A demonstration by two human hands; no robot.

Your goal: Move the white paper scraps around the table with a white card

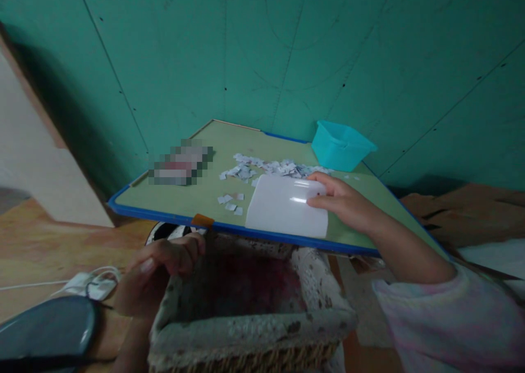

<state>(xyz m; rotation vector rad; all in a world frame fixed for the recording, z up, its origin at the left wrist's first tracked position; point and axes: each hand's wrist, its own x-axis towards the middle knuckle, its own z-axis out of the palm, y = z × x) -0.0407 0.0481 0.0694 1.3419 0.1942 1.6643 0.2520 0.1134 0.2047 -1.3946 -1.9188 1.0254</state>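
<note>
Basket point(246, 329) rim in curled left hand point(164, 263); right hand point(344, 200) gripping white card point(287, 206), long axis seemingly left-right

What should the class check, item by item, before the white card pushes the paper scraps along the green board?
1. Right hand grips the white card: ok.
2. Card lies flat on the green board: cannot tell.
3. Paper scraps lie on the board beyond the card: ok.
4. Left hand holds the basket rim: ok.
5. Basket mouth sits under the board's blue near edge: ok.
6. Teal tub stands apart from the scraps: ok.
</note>
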